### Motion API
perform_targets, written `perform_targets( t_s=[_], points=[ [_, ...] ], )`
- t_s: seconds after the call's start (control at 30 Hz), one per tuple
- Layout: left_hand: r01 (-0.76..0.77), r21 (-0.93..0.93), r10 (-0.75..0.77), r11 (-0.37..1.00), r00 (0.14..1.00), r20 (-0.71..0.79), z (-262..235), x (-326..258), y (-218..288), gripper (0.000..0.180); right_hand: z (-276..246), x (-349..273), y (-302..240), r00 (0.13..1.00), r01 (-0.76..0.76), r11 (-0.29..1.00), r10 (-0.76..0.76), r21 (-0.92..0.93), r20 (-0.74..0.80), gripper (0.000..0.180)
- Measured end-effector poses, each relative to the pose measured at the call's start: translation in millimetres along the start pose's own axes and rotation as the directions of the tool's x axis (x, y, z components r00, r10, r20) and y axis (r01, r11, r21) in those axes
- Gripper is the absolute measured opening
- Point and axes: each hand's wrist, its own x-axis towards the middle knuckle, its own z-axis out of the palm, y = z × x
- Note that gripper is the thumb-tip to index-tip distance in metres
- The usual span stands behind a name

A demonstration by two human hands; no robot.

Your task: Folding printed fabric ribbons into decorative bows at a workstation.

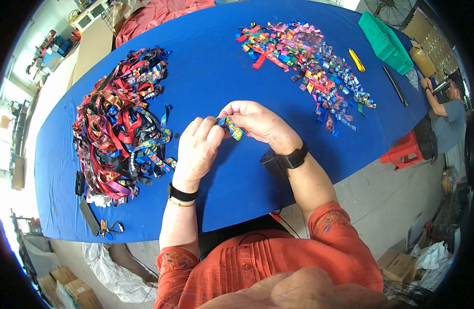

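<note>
Above the middle of the blue-covered table [211,46], my two hands meet around a short printed ribbon strap [234,129], blue with yellow figures. My left hand [200,144] is closed, its fingers curled on the strap's left end. With thumb and fingers pinched, my right hand [257,123] grips the same strap from the other side. Part of the strap is hidden by my fingers. To the left lies a large tangled heap of long printed ribbons [118,123] in red, black and blue. Farther off on the right spreads a pile of small folded ribbon pieces [309,62] in many colours.
A yellow cutter knife [356,59], a black bar [395,86] and a green crate [385,42] lie at the far right. A black box [272,164] is beside my right wrist. Small scissors [111,228] rest near the left edge. Another person [447,116] is beyond a red stool [403,151].
</note>
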Motion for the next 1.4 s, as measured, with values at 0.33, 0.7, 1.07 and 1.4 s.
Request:
perform_targets(
  t_s=[0.33,0.7,1.07,1.4],
  points=[
    [0.217,-0.330,-0.255,0.919,0.964,-0.076,8.3,-4.4,-4.0,0.030,-3.6,-1.4,-2.0,0.994,0.106,0.985,-0.104,-0.136,0.023,0.016],
    [0.226,-0.149,-0.252,0.963,0.948,-0.192,4.3,-5.1,-1.9,0.027,-4.2,2.1,-3.8,0.961,0.261,0.892,-0.275,-0.368,0.016,0.005],
    [0.187,0.198,-0.083,0.962,0.894,-0.440,2.9,-11.1,1.4,0.030,16.1,-7.1,-18.3,0.918,0.354,0.823,-0.396,-0.444,-0.002,0.004],
    [0.339,-0.543,-0.509,0.768,0.838,-0.196,11.1,-8.8,3.0,0.016,15.5,-5.6,-14.2,0.693,0.562,0.373,-0.699,-0.739,0.174,0.004]
  ],
)
